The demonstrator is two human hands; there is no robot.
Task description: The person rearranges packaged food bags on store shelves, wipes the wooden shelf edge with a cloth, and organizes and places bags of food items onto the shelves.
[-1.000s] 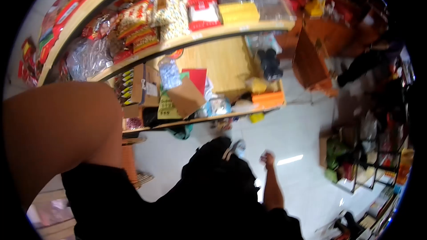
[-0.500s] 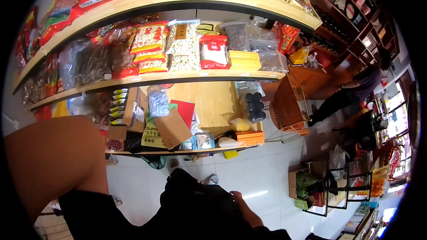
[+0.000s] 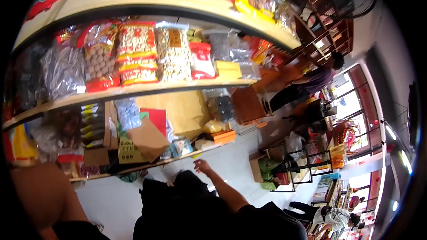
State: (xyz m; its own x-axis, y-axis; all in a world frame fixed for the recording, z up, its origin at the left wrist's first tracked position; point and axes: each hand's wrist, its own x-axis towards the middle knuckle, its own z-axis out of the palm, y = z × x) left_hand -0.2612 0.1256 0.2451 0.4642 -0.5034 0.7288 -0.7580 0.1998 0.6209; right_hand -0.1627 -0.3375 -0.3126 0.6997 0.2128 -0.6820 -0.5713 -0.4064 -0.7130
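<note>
My right hand (image 3: 203, 166) hangs in front of the lower shelf edge, with nothing seen in it and its fingers loosely apart. Nearest to it are a small white and blue packet (image 3: 183, 147) and a pale bag (image 3: 204, 144) on the bottom shelf. My left arm (image 3: 42, 193) fills the lower left corner, bent, and its hand is outside the picture. A brown cardboard piece (image 3: 146, 141) leans over a green bag (image 3: 129, 152), beside a red folder (image 3: 155, 120) and a bluish plastic packet (image 3: 128, 113).
The middle shelf (image 3: 147, 88) carries bagged dried goods, a red and white packet (image 3: 202, 60) and yellow blocks (image 3: 227, 70). A brown basket (image 3: 249, 105) stands past the shelf end. One person (image 3: 307, 82) stands beyond; another (image 3: 333, 218) is at lower right. A black rack (image 3: 311, 169) holds goods.
My view has turned to the right and tilted, so the shelves appear further left. My right hand has risen from beside my dark clothing towards the lower shelf edge.
</note>
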